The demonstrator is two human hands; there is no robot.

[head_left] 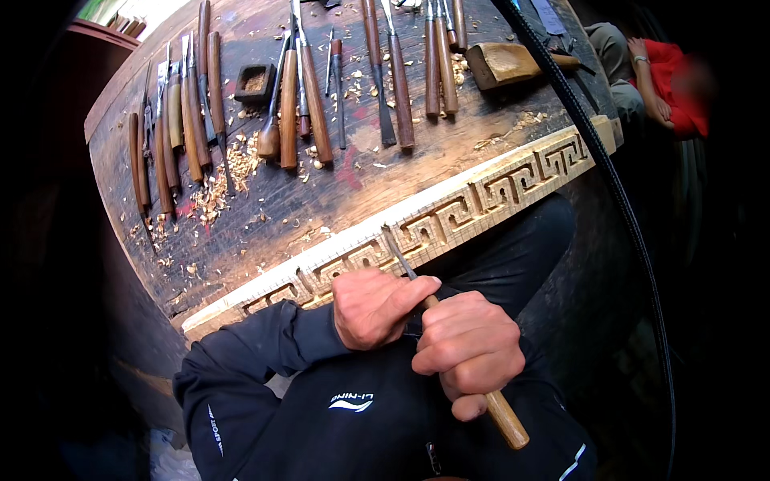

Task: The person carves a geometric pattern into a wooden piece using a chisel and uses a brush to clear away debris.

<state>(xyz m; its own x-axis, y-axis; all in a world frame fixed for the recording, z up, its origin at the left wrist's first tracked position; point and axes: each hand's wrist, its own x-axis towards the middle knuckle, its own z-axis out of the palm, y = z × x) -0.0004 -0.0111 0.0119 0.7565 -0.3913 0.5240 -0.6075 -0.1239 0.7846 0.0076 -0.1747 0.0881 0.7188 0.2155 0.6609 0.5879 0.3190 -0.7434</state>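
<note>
A long pale wooden strip (465, 228) with a carved angular fret pattern lies slantwise along the near edge of the workbench. My right hand (469, 345) is wrapped round the wooden handle of a carving chisel (505, 418). The chisel's metal blade points up and to the left, its tip at the strip's carved face. Close to the blade, my left hand (373, 307) is closed, its thumb against the chisel near the top of the handle. That hand rests by the strip's near edge. Its fingertips are hidden.
Several chisels with wooden handles (309, 104) lie across the worn workbench (265, 224), among wood shavings (241, 164). A small dark square box (255, 83) and a wooden mallet (513, 64) are there too. A black cable (618, 188) hangs at right. Beyond sits a person in red (674, 88).
</note>
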